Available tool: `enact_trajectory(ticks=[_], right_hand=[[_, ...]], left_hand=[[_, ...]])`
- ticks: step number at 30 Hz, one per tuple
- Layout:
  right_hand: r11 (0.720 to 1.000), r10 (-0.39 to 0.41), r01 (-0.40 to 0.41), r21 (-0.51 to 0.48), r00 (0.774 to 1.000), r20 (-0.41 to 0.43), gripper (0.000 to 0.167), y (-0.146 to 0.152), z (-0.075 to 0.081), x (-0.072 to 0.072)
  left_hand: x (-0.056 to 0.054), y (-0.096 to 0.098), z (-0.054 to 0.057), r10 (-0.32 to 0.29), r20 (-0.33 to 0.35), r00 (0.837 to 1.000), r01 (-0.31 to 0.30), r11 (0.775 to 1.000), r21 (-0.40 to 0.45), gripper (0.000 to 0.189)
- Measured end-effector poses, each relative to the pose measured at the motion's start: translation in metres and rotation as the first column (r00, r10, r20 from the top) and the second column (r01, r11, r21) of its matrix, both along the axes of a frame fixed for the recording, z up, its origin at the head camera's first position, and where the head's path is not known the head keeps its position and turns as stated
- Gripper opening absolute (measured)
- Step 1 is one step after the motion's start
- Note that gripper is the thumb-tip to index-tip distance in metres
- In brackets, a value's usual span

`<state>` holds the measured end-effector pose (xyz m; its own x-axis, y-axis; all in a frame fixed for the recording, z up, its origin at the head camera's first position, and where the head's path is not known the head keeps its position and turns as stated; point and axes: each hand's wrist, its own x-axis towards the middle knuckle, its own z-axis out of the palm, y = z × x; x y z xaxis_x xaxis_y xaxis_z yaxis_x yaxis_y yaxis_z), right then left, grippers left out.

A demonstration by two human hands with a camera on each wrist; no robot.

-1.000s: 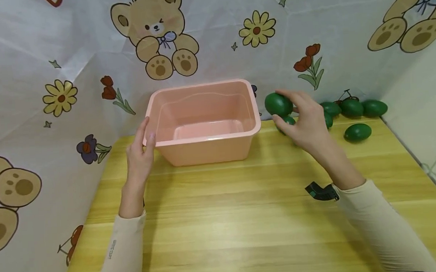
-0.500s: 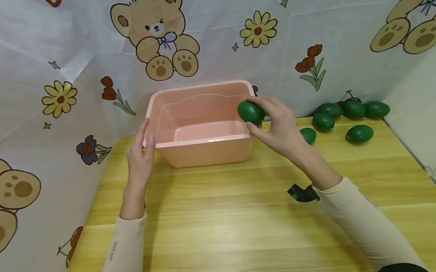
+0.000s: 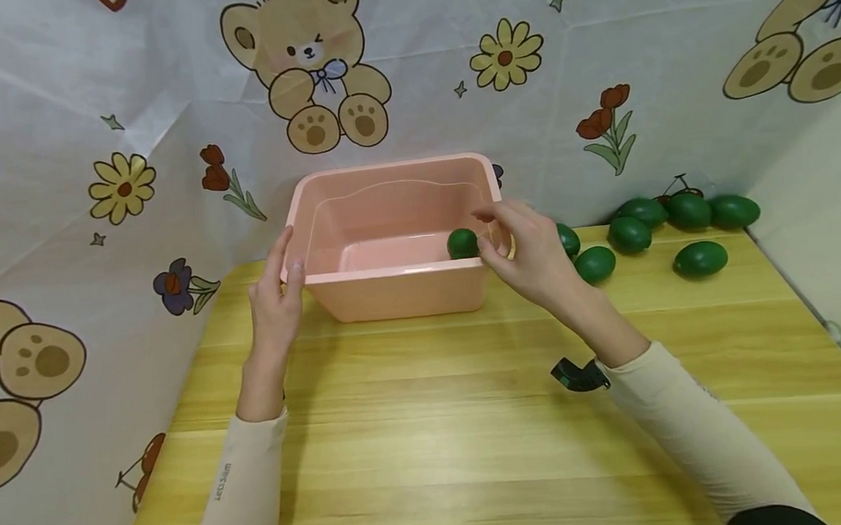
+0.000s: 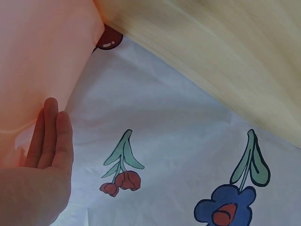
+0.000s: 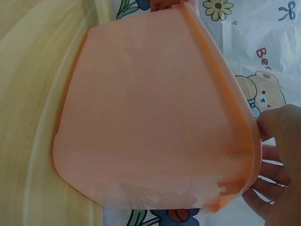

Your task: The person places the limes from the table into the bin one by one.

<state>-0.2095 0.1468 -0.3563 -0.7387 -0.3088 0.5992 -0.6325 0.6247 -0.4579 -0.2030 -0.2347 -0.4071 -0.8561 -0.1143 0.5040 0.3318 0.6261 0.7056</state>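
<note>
A pink plastic basin (image 3: pixel 394 295) stands at the back of the wooden table. My left hand (image 3: pixel 276 302) rests at its left front corner, and in the left wrist view its straight fingers (image 4: pixel 49 136) lie against the outer wall. One smooth, dark green, egg-shaped fruit (image 3: pixel 462 244) is inside the basin near the right front, partly hidden by the front rim. Over the right rim is my right hand (image 3: pixel 534 248), its thumb and fingers apart and nothing between them. The right wrist view shows this hand (image 5: pixel 282 155) beside the basin's rim.
Several similar green fruits (image 3: pixel 629 236) lie on the table (image 3: pixel 429 421) to the right of the basin. One of them (image 3: pixel 568 240) is partly covered by my right hand. A bear-print cloth (image 3: pixel 427 119) hangs right behind the basin; a pale wall (image 3: pixel 818 226) borders the right side.
My right hand carried a green fruit leftward from the group to the basin and let it go inside. The left hand stayed at the basin's left corner.
</note>
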Motion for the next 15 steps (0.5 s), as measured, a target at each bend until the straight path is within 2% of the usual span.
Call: enact_trajectory(ticks=[7, 15], right_hand=[[0.995, -0.062, 0.057, -0.086, 0.996, -0.061, 0.039, 0.019, -0.015, 0.003], [0.981, -0.113, 0.114, -0.160, 0.993, 0.014, 0.041, 0.045, -0.030, 0.001]], left_hand=[[-0.001, 0.003, 0.001, -0.003, -0.001, 1.000, 0.003, 1.000, -0.006, 0.052], [0.002, 0.001, -0.001, -0.004, -0.001, 1.000, 0.004, 1.000, 0.018, 0.050]])
